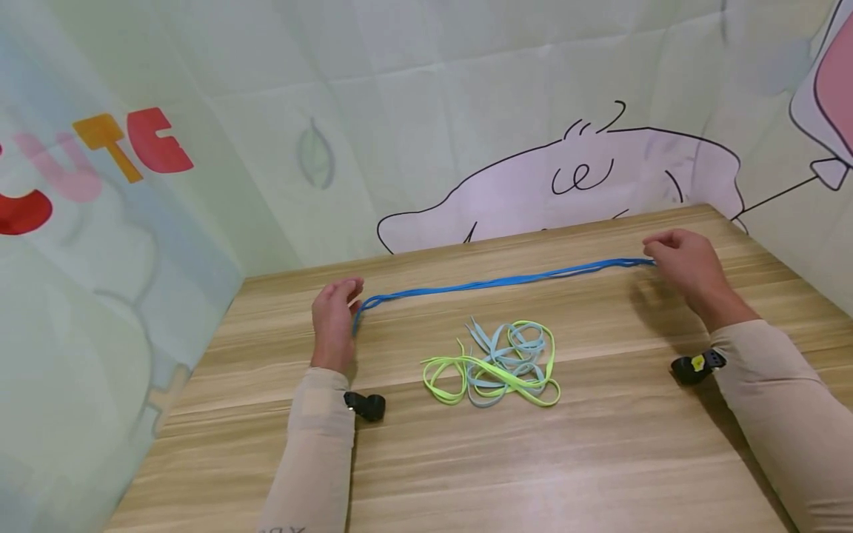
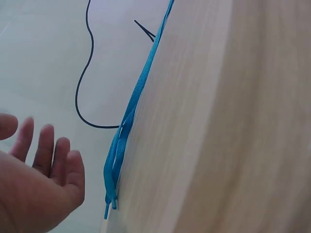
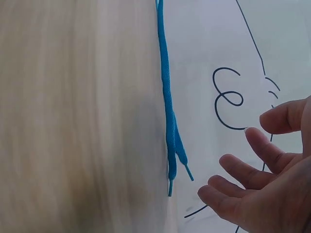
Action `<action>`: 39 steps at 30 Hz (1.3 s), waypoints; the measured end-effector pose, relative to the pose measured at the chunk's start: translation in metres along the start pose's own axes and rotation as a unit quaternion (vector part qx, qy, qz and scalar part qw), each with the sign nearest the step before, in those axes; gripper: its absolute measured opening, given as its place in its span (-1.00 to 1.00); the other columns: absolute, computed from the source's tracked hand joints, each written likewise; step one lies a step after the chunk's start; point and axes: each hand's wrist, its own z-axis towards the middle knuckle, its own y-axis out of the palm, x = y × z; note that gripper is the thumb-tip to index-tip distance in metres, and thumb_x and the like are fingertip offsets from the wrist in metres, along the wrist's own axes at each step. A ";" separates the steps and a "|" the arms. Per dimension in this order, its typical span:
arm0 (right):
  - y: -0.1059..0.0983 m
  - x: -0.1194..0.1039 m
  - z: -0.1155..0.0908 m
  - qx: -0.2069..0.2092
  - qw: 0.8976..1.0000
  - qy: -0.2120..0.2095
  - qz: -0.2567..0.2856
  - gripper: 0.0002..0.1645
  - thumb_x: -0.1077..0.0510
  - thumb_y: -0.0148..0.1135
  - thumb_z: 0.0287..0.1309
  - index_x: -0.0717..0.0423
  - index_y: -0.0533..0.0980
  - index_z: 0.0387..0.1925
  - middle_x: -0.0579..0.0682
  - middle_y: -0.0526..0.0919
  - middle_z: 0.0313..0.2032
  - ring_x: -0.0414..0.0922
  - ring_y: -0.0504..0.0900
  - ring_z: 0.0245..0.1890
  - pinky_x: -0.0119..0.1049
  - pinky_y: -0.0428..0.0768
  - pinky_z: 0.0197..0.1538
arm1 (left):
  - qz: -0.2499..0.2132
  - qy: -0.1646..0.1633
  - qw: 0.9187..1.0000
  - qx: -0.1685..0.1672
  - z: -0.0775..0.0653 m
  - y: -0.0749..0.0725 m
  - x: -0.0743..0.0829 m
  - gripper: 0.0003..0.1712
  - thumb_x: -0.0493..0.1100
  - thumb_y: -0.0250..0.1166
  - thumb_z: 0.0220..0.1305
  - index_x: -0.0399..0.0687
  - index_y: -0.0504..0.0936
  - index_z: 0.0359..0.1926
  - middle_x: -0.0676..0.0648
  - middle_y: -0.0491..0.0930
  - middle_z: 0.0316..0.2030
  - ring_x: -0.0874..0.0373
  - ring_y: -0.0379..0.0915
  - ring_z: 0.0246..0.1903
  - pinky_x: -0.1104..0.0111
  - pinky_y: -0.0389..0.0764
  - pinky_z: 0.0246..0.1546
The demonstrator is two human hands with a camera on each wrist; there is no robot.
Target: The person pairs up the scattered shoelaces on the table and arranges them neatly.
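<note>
Blue shoelaces (image 1: 513,280) lie stretched side by side across the back of the table, between my two hands. My left hand (image 1: 333,322) is beside their left end, its fingers loosely bent and holding nothing. In the left wrist view, tipped lace ends (image 2: 111,201) show apart from that hand. Beyond the right end is my right hand (image 1: 693,270), fingers spread and relaxed with nothing in them. Two tipped ends (image 3: 171,170) fork slightly near its fingers (image 3: 218,201) in the right wrist view.
Nearer me, a bright green shoelace (image 1: 506,376) and a pale blue shoelace (image 1: 491,342) lie tangled together on the wooden table (image 1: 533,466). A printed cloth (image 1: 320,96) hangs behind the table's back edge and along its left side.
</note>
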 end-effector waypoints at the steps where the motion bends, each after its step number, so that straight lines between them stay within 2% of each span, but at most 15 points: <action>1: 0.001 -0.001 -0.001 -0.003 1.000 -0.001 0.002 -0.28 -0.18 -0.13 0.48 0.36 0.38 0.28 0.38 0.38 0.26 0.25 0.34 0.20 0.18 0.35 0.21 | -0.008 0.004 1.000 -0.004 -0.001 0.000 0.000 -0.74 -0.21 0.08 0.51 -0.31 0.58 0.00 -0.17 0.58 0.04 -0.08 0.42 0.17 0.12 0.39 0.24; 4: 0.003 -0.007 -0.003 -0.012 1.000 -0.006 0.007 -0.29 -0.16 -0.13 0.49 0.36 0.37 0.28 0.39 0.37 0.26 0.27 0.32 0.24 0.24 0.29 0.28 | -0.022 0.011 1.000 -0.020 -0.002 0.001 0.000 -0.75 -0.20 0.08 0.52 -0.28 0.59 -0.02 -0.20 0.60 0.02 -0.07 0.47 0.12 0.09 0.42 0.22; 8: 0.006 -0.012 -0.005 -0.019 1.000 -0.019 0.003 -0.31 -0.15 -0.13 0.50 0.38 0.39 0.25 0.39 0.40 0.24 0.26 0.32 0.22 0.21 0.31 0.23 | -0.027 0.011 0.999 -0.045 -0.004 0.005 0.001 -0.73 -0.20 0.09 0.51 -0.33 0.57 0.00 -0.21 0.63 -0.03 -0.05 0.54 0.04 0.10 0.51 0.15; 12: 0.009 -0.015 -0.006 -0.029 0.999 -0.031 0.003 -0.31 -0.16 -0.11 0.49 0.38 0.40 0.23 0.37 0.41 0.22 0.23 0.33 0.17 0.15 0.32 0.14 | -0.006 0.005 0.997 -0.074 -0.006 0.008 0.003 -0.69 -0.18 0.09 0.53 -0.37 0.54 0.06 -0.11 0.67 -0.14 -0.01 0.60 -0.03 0.26 0.61 -0.02; 16: 0.013 -0.019 -0.006 -0.039 0.998 -0.040 0.008 -0.34 -0.14 -0.09 0.48 0.37 0.42 0.21 0.35 0.43 0.21 0.20 0.34 0.15 0.09 0.33 0.11 | 0.012 -0.001 0.995 -0.103 -0.008 0.011 0.005 -0.70 -0.17 0.09 0.53 -0.35 0.54 0.05 -0.07 0.67 -0.20 -0.04 0.62 -0.05 0.29 0.62 -0.07; 21: 0.019 -0.023 -0.007 -0.044 0.998 -0.052 0.003 -0.40 -0.09 -0.08 0.47 0.36 0.46 0.16 0.33 0.47 0.17 0.17 0.37 0.12 0.02 0.34 0.08 | 0.036 -0.004 0.991 -0.131 -0.009 0.014 0.003 -0.70 -0.15 0.08 0.54 -0.33 0.54 0.04 -0.05 0.67 -0.23 0.06 0.64 -0.18 0.32 0.63 -0.11; 25: 0.022 -0.026 -0.009 -0.049 0.997 -0.057 -0.001 -0.43 -0.08 -0.07 0.47 0.34 0.47 0.14 0.31 0.48 0.17 0.15 0.39 0.11 0.01 0.36 0.06 | 0.050 -0.005 0.989 -0.139 -0.010 0.016 0.002 -0.70 -0.17 0.08 0.54 -0.34 0.55 0.04 -0.05 0.67 -0.26 0.13 0.64 -0.24 0.35 0.64 -0.17; 33: 0.030 -0.034 -0.014 -0.079 0.994 -0.073 -0.005 -0.46 -0.08 -0.01 0.47 0.33 0.50 0.10 0.27 0.51 0.14 0.12 0.40 0.10 -0.01 0.37 0.03 | 0.090 -0.009 0.982 -0.164 -0.015 0.023 0.004 -0.64 -0.13 0.08 0.55 -0.34 0.54 0.12 -0.09 0.68 -0.22 0.12 0.66 -0.21 0.34 0.64 -0.13; 39: 0.041 -0.039 -0.020 -0.097 0.990 -0.101 -0.028 -0.55 -0.01 0.05 0.44 0.31 0.56 0.02 0.25 0.58 0.05 0.06 0.43 -0.03 -0.11 0.39 -0.07 | 0.103 -0.015 0.980 -0.170 -0.020 0.023 0.003 -0.62 -0.13 0.07 0.55 -0.34 0.51 0.15 -0.11 0.68 -0.20 0.10 0.66 -0.19 0.33 0.64 -0.11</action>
